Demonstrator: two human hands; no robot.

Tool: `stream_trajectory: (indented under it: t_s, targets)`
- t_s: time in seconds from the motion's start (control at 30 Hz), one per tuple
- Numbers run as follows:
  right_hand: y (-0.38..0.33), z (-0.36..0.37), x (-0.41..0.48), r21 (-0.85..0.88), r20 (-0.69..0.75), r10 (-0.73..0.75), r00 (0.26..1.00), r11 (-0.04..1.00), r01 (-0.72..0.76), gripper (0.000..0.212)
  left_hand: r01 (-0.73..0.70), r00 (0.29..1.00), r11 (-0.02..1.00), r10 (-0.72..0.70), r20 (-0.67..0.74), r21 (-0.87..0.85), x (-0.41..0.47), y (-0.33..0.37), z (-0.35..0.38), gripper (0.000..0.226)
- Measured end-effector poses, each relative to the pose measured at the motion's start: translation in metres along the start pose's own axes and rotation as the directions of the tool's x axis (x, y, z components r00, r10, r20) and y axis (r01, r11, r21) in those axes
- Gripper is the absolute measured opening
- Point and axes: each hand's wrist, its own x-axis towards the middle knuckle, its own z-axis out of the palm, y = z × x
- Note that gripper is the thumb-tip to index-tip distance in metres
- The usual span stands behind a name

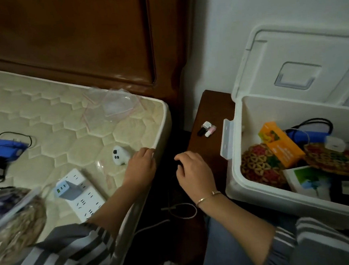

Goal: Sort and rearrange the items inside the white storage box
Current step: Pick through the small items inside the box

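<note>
Rests left hand (140, 166) on the mattress (64, 124) edge, fingers bent down, just beside a white controller (119, 157); cannot tell whether gripping anything. Holds right hand (193, 170) in the dark gap between mattress and nightstand (207, 108), fingers curled over something black, perhaps a cord; cannot tell whether actually held. Sits with the box (282, 109) at the right, lid open, with an orange carton (281, 145), woven mats (255, 167), a blue device (305, 135) and a white carton (306, 179) inside. Has a strip (87, 202), charger (64, 188) and bags (113, 103) lying out on the mattress, polish bottles (206, 128) on the nightstand. Risks, by the look of it, snagging the white cable (182, 211) below the right wrist while pulling up from the gap, dragging along anything tied to it; knocking the controller off the edge with the left knuckles; losing small things in that unlit gap.
</note>
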Motion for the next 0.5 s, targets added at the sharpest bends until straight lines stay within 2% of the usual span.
stream_trajectory:
  t_s: [0.1, 0.2, 0.5]
  targets:
    - [0.031, 0.031, 0.024, -0.074, 0.002, 0.164, 0.987, 0.984, -0.163, 0.033, -0.024, 1.000, 1.000, 0.024, 0.007, 0.007, 0.007, -0.011, 0.011, 0.036]
    - [0.057, 0.050, 0.035, -0.085, -0.082, 0.340, 0.937, 0.934, -0.347, 0.038, -0.038, 0.999, 0.999, 0.038, 0.019, -0.013, 0.023, -0.014, 0.027, 0.037]
    - [0.100, 0.076, 0.056, -0.041, -0.218, 0.527, 0.821, 0.836, -0.548, 0.051, -0.129, 0.991, 0.982, 0.133, 0.017, -0.139, 0.087, 0.018, 0.068, 0.041]
